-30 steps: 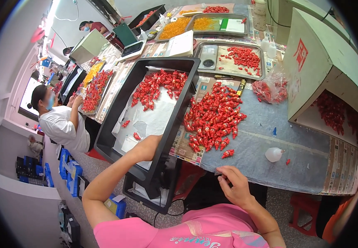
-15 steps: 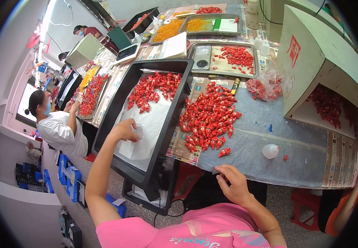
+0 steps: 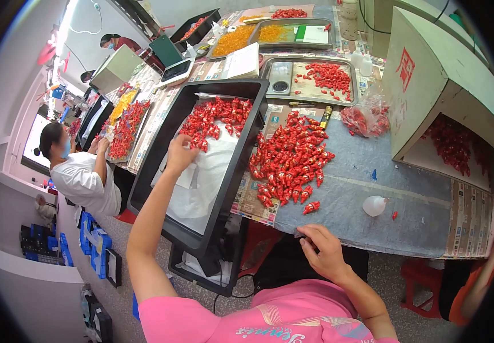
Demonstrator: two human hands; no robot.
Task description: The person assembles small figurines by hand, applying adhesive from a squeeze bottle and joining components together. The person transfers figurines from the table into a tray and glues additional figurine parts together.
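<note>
My left hand (image 3: 182,153) reaches into a long black tray (image 3: 259,117) lined with white paper (image 3: 210,177). Its curled fingertips are beside a heap of small red moulded pieces with gold marks (image 3: 224,114) at the tray's far end. What those fingers hold, if anything, is hidden. At the table's front edge, my right hand (image 3: 324,251) has thumb and forefinger pressed together. Something small and greyish shows at its fingertips, too small to name. Beyond this hand lies a larger pile of similar red pieces (image 3: 290,157), with one stray piece (image 3: 311,207) nearest it.
A white squeeze bottle (image 3: 374,206) lies right of the pile. Behind are a metal tray (image 3: 310,97) of red bits and a plastic bag (image 3: 367,119). A pale box (image 3: 444,86) stands at right. One co-worker (image 3: 78,177) sits left; another person's arm (image 3: 490,268) shows at right.
My left hand has moved farther up the black tray, from the bare paper to the edge of the red heap. My right hand has hardly moved.
</note>
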